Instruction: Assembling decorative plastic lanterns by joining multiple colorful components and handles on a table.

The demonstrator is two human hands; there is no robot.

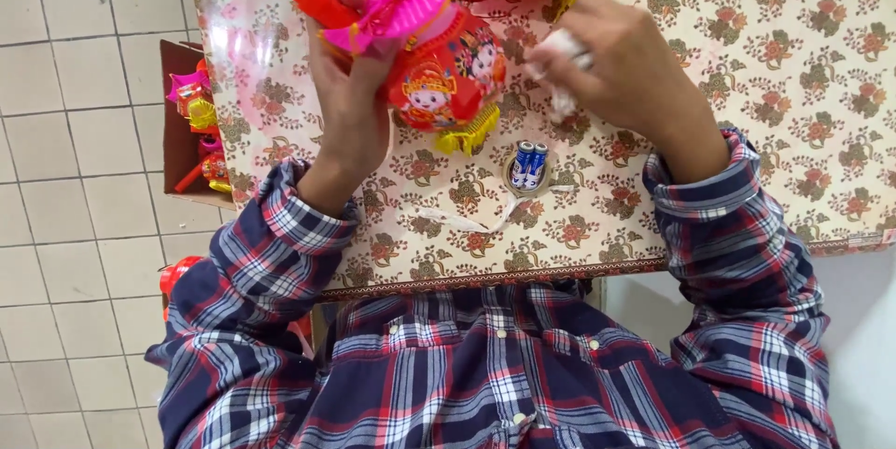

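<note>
Table: a rectangular table [747, 132] under a glossy floral cloth, cream with red and green flower sprigs, fills the upper part of the view; its near edge runs just above the person's plaid shirt
Box: an open brown cardboard box [177, 141] stands on the tiled floor against the table's left edge, with small pink, red and yellow toys inside
Lantern: a round red plastic toy lantern [448, 76] printed with cartoon figures, with a pink fan-shaped top and yellow fringe, is held above the middle of the table, towards the far edge
Left hand: the left hand [350, 99] is wrapped around the lantern's left side, gripping it
Right hand: the right hand [625, 62] is closed, pinching a crumpled piece of white material [560, 99] just right of the lantern
Batteries: two small blue and silver batteries [527, 164] lie side by side on the cloth near the near edge, below the lantern
Strip: a thin white strip [467, 222] lies just left of the batteries
</note>
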